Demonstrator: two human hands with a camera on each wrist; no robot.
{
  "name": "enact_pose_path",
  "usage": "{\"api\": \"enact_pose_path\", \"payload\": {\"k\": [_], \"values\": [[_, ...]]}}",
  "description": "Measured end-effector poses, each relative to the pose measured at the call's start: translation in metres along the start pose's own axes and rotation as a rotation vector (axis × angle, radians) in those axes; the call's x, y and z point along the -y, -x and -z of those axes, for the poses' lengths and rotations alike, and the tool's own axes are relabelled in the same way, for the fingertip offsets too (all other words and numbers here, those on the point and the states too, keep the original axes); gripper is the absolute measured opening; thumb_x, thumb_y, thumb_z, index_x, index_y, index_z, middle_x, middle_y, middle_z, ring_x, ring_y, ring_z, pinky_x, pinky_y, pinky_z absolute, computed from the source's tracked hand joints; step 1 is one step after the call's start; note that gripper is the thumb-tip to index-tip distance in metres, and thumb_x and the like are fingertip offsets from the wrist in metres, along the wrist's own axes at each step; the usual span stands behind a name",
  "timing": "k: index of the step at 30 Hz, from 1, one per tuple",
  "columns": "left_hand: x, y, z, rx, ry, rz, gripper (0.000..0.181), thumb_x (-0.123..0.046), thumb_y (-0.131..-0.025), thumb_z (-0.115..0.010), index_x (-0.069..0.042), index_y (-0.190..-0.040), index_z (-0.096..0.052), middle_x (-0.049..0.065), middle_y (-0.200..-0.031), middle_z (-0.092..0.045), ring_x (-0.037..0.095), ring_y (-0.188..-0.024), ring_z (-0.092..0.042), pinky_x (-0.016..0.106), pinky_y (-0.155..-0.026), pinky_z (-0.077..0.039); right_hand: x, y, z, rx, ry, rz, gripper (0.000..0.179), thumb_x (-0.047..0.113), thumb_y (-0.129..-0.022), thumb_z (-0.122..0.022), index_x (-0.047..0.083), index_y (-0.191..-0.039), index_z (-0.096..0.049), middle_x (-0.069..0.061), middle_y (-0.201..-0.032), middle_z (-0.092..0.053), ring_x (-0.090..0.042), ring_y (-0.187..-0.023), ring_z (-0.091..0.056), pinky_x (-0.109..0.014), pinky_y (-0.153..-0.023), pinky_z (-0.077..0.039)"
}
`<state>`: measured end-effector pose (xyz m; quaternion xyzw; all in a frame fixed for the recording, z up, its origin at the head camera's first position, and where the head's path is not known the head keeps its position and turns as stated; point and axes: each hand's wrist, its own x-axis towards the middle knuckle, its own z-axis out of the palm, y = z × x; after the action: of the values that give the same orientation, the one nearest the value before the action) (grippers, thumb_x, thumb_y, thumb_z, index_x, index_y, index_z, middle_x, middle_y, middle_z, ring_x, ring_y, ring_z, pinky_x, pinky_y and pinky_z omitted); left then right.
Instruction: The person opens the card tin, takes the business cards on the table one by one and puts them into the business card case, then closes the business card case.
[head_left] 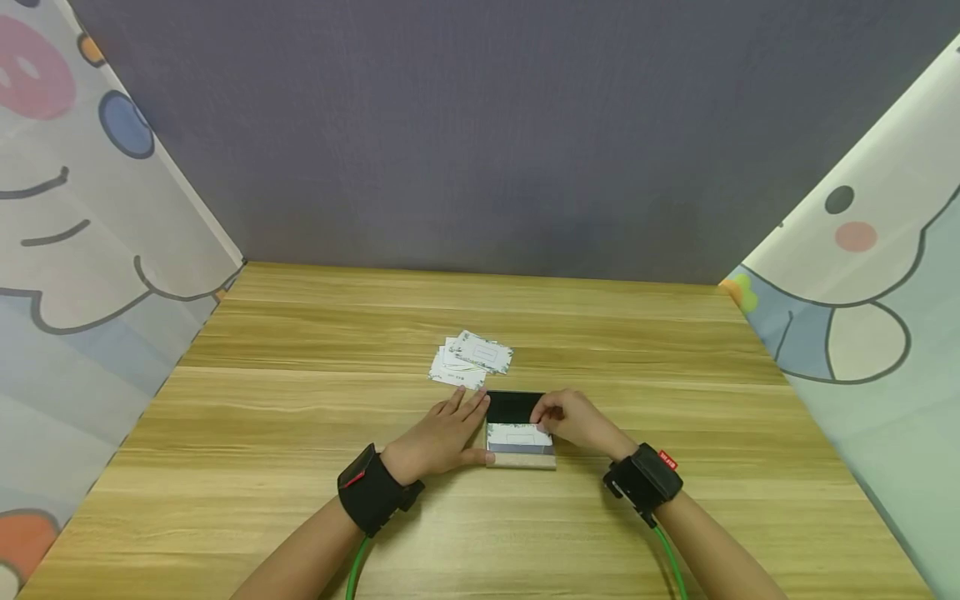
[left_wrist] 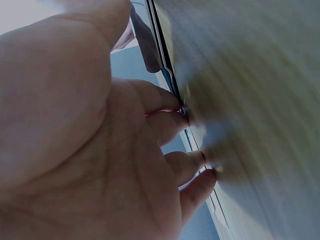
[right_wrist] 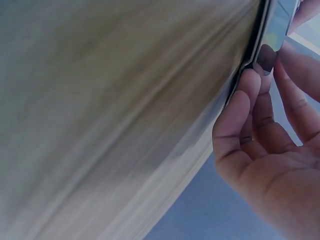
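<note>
A flat, open card case (head_left: pixel 514 407) lies on the table, with a black inner lid at the far side and a pale front strip. Inside its near half sits a white card (head_left: pixel 517 435) with a leafy border. My left hand (head_left: pixel 444 435) rests along the case's left side, fingers extended, thumb touching the near left corner. At the card's upper right corner, my right hand (head_left: pixel 576 419) pinches with thumb and forefinger. The right wrist view shows the other fingers of the right hand (right_wrist: pixel 270 145) bent beside the case's edge.
Several white cards with leafy borders (head_left: pixel 482 352) lie overlapped just beyond the case. The wood-grain table (head_left: pixel 300 350) meets a grey partition (head_left: pixel 480 150) at the back. Cartoon-printed sheets (head_left: pixel 862 250) flank both sides. Green cables (head_left: pixel 670 560) trail from the black wrist bands.
</note>
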<state>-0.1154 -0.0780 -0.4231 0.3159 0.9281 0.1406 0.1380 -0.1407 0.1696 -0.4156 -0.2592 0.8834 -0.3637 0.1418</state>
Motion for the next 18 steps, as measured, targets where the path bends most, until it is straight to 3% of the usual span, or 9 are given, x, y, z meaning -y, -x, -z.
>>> {"api": "enact_pose_path", "payload": {"k": [18], "values": [[-0.0016, 0.0001, 0.0023, 0.008, 0.005, 0.007, 0.082, -0.054, -0.086, -0.05, -0.003, -0.145, -0.024, 0.011, -0.153, -0.016, 0.038, -0.139, -0.012, 0.049, -0.108, -0.024, -0.0002, -0.0022, 0.0015, 0.033, -0.026, -0.002, 0.007, 0.003, -0.084, -0.061, 0.0, -0.087, -0.067, -0.007, -0.078, -0.064, -0.004, -0.065, -0.051, -0.019, -0.056, -0.044]]}}
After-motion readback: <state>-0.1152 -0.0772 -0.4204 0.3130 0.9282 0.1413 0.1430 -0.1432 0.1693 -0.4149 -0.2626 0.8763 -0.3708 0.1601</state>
